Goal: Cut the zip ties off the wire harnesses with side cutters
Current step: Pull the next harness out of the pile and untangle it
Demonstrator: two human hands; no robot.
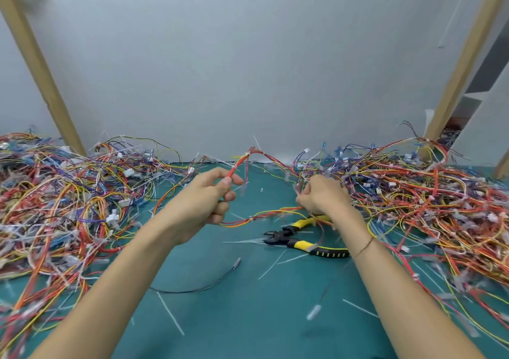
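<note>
One wire harness (239,163) is stretched between the person's two hands, raised above the green worktop (248,317). It is a thin bundle of red, orange and yellow wires that climbs from the left hand (203,201) to a peak, where a pale zip tie (247,153) cinches it, then drops toward the right hand (322,196). A second stretch of the same colours sags low between the hands, just above the mat.

The left hand pinches the bundle between thumb and forefinger, the other fingers curled in under it. The right hand's fingers are curled tight round the wires at the edge of the right-hand pile (427,201).

Just beneath the right wrist the side cutters (300,241) lie flat on the worktop, untouched, black head pointing left, yellow-and-black handles spread a little.

Clipped white zip tie offcuts (170,313) are scattered over the mat, along with a loose black wire (198,289). Another tangled heap of harnesses (63,201) fills the left side. Behind stands a grey wall (248,69) with a slanting wooden post (41,69) at either side.
</note>
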